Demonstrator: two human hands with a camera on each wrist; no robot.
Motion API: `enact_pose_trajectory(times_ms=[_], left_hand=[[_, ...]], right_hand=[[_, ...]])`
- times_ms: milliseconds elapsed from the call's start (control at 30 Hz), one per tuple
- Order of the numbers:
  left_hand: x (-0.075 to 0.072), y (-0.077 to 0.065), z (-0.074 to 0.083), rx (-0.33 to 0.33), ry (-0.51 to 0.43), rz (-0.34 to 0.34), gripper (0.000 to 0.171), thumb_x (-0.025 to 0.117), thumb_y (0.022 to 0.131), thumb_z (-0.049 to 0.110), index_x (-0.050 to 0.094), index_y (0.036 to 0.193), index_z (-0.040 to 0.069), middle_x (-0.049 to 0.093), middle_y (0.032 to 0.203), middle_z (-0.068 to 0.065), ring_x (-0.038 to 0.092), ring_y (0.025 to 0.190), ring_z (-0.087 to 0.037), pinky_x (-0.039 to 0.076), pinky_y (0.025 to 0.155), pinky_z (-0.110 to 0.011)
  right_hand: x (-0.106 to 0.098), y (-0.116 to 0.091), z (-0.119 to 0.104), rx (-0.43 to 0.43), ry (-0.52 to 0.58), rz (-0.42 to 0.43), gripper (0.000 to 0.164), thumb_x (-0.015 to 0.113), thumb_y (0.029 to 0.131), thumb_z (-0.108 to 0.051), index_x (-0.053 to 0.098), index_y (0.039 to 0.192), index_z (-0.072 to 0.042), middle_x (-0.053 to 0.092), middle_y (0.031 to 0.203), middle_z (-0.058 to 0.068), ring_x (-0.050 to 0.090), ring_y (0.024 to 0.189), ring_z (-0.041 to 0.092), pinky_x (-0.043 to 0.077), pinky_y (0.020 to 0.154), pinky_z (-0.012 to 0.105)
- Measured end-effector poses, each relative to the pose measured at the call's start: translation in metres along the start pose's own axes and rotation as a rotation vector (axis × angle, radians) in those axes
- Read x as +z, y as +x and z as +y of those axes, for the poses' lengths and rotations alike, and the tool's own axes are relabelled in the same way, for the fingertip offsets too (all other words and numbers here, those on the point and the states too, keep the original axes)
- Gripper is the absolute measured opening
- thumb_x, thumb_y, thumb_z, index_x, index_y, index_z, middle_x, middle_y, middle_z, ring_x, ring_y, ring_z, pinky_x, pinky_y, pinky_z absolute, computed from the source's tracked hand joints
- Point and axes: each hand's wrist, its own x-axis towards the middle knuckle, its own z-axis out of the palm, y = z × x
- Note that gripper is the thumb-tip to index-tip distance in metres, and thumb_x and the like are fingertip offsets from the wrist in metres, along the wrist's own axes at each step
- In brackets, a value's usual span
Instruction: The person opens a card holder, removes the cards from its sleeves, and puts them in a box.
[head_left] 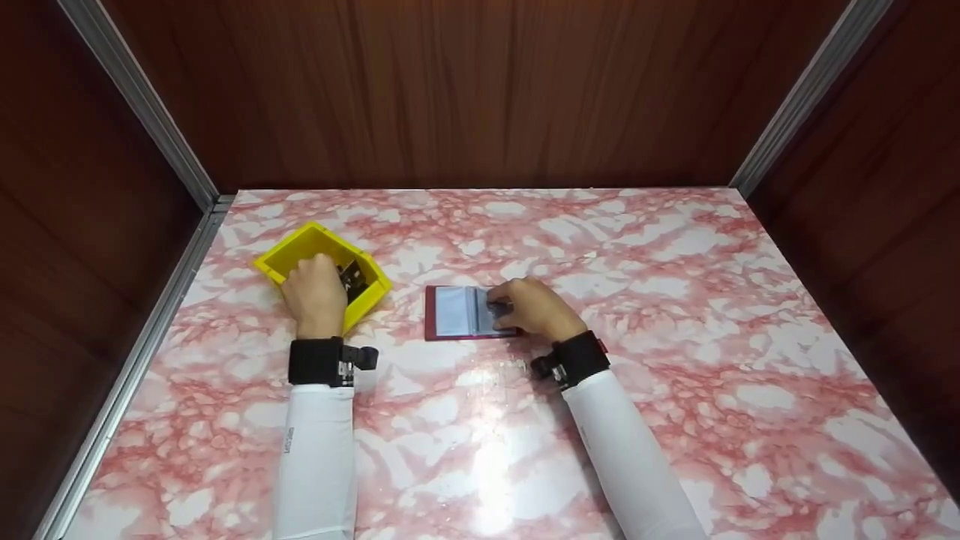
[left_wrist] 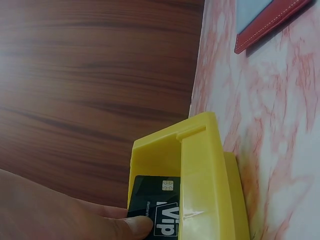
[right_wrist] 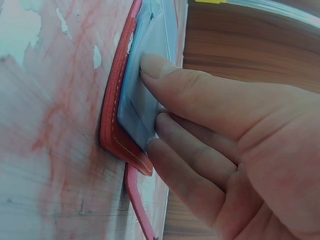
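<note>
A black card (left_wrist: 155, 192) with a chip and the word "Vip" stands in the yellow bin (head_left: 364, 306). My left hand (head_left: 315, 296) reaches into that bin and pinches the card, its thumb on the printed face; the fingers behind are mostly hidden. To the right, a red card holder (head_left: 430, 319) lies open on the table, showing clear plastic sleeves (head_left: 454, 309). My right hand (head_left: 544, 309) is at the holder's right half. In the right wrist view its thumb lies on a sleeve (right_wrist: 142, 107), with fingertips against the sleeve's edge.
A red strap (right_wrist: 137, 200) sticks out from the holder. Both rest on a pink and white marbled table (head_left: 675, 300). Dark wood-look panels (head_left: 480, 97) with metal edging stand behind and on both sides.
</note>
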Motion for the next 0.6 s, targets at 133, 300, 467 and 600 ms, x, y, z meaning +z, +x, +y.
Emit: enact_pose_trajectory(times_ms=[133, 300, 467, 600], left_hand=[[0.0013, -0.0001, -0.0009, -0.002, -0.011, -0.02, 0.027, 0.05, 0.105, -0.001, 0.074, 0.11, -0.012, 0.076, 0.111, -0.038, 0.075, 0.102, -0.056, 0.061, 0.084, -0.067], [0.0029, -0.0003, -0.001, -0.015, -0.005, -0.047, 0.027, 0.05, 0.105, 0.0, 0.074, 0.112, -0.012, 0.076, 0.113, -0.037, 0.075, 0.103, -0.056, 0.061, 0.085, -0.066], [0.0041, -0.0017, 0.0002, -0.017, 0.005, -0.05, 0.027, 0.05, 0.106, -0.001, 0.074, 0.112, -0.012, 0.076, 0.113, -0.037, 0.075, 0.102, -0.054, 0.062, 0.084, -0.065], [0.0056, -0.0016, -0.0006, -0.017, 0.0, -0.04, 0.025, 0.052, 0.105, -0.002, 0.074, 0.114, -0.013, 0.075, 0.114, -0.038, 0.075, 0.104, -0.053, 0.062, 0.085, -0.064]], right_hand=[[-0.0002, -0.0005, 0.0003, 0.004, 0.009, -0.001, 0.044, 0.087, 0.089, -0.012, 0.078, 0.132, -0.008, 0.082, 0.123, 0.012, 0.075, 0.114, 0.027, 0.059, 0.106, 0.046], [0.0, -0.0007, 0.0014, 0.003, 0.006, 0.0, 0.044, 0.087, 0.089, -0.013, 0.078, 0.132, -0.008, 0.082, 0.124, 0.012, 0.075, 0.117, 0.028, 0.059, 0.108, 0.046], [0.0002, -0.0002, 0.0021, -0.005, -0.001, 0.003, 0.042, 0.088, 0.089, -0.013, 0.078, 0.13, -0.008, 0.081, 0.124, 0.011, 0.074, 0.116, 0.027, 0.058, 0.107, 0.046], [0.0002, -0.0001, 0.002, -0.008, -0.005, 0.003, 0.042, 0.087, 0.09, -0.013, 0.078, 0.13, -0.008, 0.081, 0.124, 0.011, 0.072, 0.113, 0.025, 0.058, 0.105, 0.046]])
